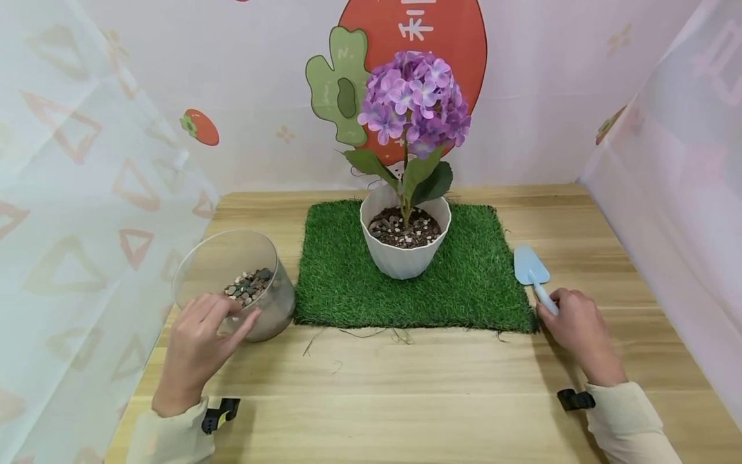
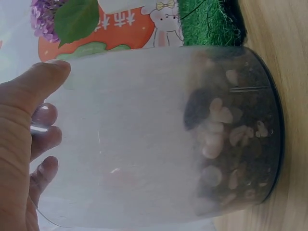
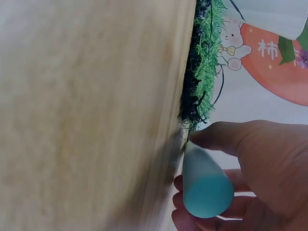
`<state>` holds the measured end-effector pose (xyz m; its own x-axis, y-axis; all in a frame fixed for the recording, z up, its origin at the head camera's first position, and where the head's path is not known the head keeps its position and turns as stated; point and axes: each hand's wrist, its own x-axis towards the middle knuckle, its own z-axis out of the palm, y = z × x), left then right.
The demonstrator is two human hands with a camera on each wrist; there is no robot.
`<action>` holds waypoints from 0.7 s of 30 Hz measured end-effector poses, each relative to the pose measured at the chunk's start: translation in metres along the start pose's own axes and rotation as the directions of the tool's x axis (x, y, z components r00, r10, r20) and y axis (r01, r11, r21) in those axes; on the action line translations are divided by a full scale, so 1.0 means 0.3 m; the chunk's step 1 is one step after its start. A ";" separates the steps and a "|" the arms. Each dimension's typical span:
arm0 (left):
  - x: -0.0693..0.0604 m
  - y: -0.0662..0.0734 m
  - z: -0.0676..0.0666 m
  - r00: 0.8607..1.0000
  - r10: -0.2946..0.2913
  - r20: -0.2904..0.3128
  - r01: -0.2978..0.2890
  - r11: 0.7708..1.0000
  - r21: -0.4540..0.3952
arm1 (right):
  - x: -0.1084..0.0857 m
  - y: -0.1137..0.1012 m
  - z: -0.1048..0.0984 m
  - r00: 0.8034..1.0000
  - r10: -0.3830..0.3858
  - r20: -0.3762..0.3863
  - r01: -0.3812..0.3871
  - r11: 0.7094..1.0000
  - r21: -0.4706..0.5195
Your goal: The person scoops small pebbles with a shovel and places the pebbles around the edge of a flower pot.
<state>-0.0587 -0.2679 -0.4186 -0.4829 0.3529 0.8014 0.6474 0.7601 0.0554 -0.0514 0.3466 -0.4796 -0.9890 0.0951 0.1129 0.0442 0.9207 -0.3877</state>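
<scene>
Surface (image 1: 382, 386): pale wood; hemmed by printed cloth (image 1: 93, 193) close on left; most room along near side
Trowel (image 1: 530, 270): lying at right edge of grass mat (image 1: 348, 283); probably light, stiff; best taken by handle (image 1: 546, 301)
Right hand (image 1: 580, 328): curled around handle end
Container (image 1: 283, 296): clear, standing just left of mat; pebbles (image 1: 249, 287) low inside; likely bottom-heavy, slippery, perhaps breakable
Left hand (image 1: 199, 335): thumb and fingers pinching near rim

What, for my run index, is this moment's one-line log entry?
left hand: holds jar by rim; right hand: holds trowel; pebbles: in jar; flower: in pot; pot: on mat
</scene>
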 end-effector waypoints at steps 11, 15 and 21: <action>0.001 -0.006 0.037 0.996 0.039 -0.076 -0.038 0.999 0.026 | -0.009 0.010 -0.025 1.000 0.028 -0.009 -0.028 0.999 0.015; 0.000 -0.006 0.057 0.990 0.032 -0.136 -0.026 0.998 0.052 | -0.005 0.001 -0.040 0.999 0.034 -0.038 -0.032 0.999 0.033; 0.007 -0.008 0.082 0.973 0.019 -0.231 -0.004 0.998 0.064 | -0.004 -0.009 -0.059 0.996 0.067 -0.058 -0.065 0.997 0.042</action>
<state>-0.0758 -0.2556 -0.4316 -0.3211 0.2318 0.9183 0.6104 0.7920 0.0136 -0.0477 0.3508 -0.4625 -0.9739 0.1787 0.1397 0.1025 0.8961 -0.4319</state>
